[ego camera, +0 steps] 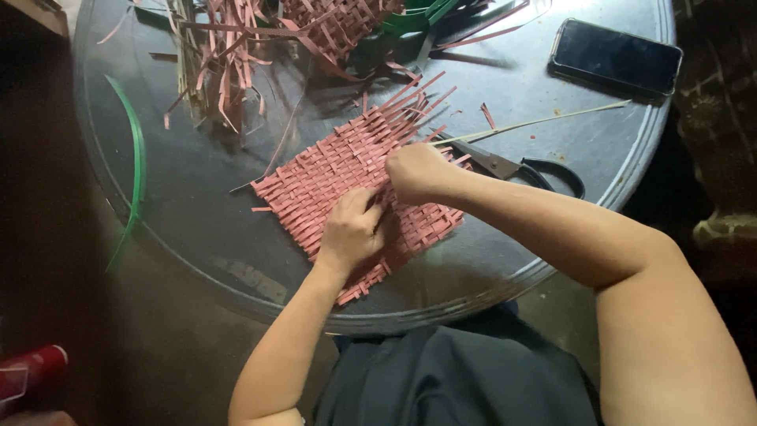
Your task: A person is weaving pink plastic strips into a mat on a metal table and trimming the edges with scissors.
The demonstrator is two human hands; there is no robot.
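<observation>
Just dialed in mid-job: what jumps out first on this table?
The pink woven mat of flat strips lies mid-table, with the left hand pressing on it and the right hand pinching at strips near its upper edge. Behind it, a tangle of loose pink strips spreads along the far edge. To the right lie scissors and a dark phone.
</observation>
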